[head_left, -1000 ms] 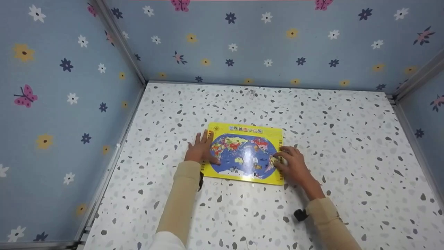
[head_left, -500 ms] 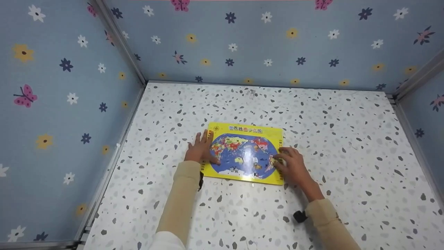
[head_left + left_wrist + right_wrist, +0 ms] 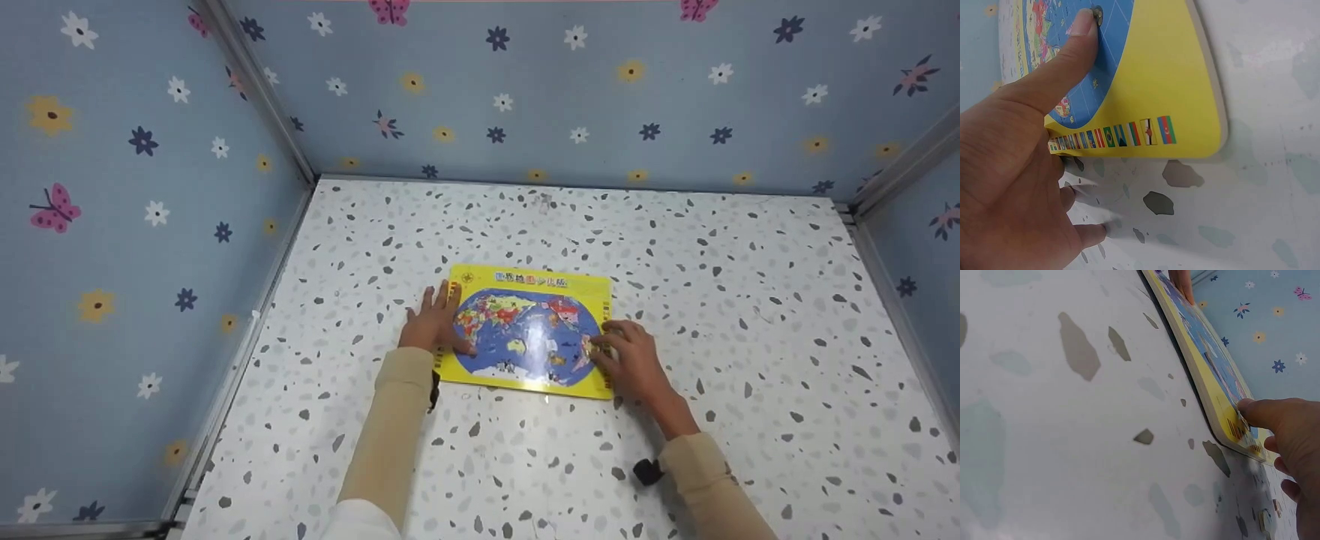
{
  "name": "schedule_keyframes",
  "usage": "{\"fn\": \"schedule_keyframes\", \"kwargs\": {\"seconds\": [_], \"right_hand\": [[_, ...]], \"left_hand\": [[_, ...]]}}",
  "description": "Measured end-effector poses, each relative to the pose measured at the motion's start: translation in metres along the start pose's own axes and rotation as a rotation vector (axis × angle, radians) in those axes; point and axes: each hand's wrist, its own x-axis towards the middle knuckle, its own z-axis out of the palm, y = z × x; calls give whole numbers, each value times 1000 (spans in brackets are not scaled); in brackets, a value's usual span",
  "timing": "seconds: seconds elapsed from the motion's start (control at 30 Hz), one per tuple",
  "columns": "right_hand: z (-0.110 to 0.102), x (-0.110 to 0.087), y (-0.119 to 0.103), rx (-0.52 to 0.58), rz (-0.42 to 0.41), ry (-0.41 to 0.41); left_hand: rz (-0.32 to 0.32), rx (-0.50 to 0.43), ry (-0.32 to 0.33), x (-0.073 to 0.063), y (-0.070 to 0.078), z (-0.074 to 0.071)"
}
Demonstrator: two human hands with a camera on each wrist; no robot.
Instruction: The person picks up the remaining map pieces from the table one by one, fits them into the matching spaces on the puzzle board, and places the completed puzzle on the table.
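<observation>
A yellow-bordered world map puzzle board [image 3: 525, 390] lies flat on the table, with a blue oval sea and coloured lands. My left hand [image 3: 431, 325] is spread over its left edge. In the left wrist view the left thumb [image 3: 1067, 62] rests on the blue part, beside a row of printed flags, while other fingers reach the table. My right hand [image 3: 636, 358] is at the right edge, thumb and forefinger close together, pinching a small piece on the map's right side. The right thumb [image 3: 1264, 413] is on that spot in the right wrist view; the piece is mostly hidden.
The white speckled table [image 3: 720, 300] extends around the board. Blue flowered panels [image 3: 540, 97] stand behind it and at both sides, joined by grey metal frames [image 3: 262, 97]. A dark wrist device [image 3: 648, 471] sits by the right cuff.
My right hand shifts very slightly at the map's right side, the wrist moving a little down and left. The board and my left hand keep their places.
</observation>
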Motion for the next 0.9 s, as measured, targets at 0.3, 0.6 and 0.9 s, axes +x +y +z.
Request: {"fn": "schedule_keyframes", "kwargs": {"seconds": [0.3, 0.6, 0.9], "right_hand": [[0, -2, -2, 4, 24, 11], [0, -1, -1, 16, 57, 9], [0, -1, -1, -3, 82, -5]], "left_hand": [[1, -8, 2, -2, 1, -1], [7, -2, -9, 0, 1, 0], [5, 8, -11, 1, 1, 0]]}}
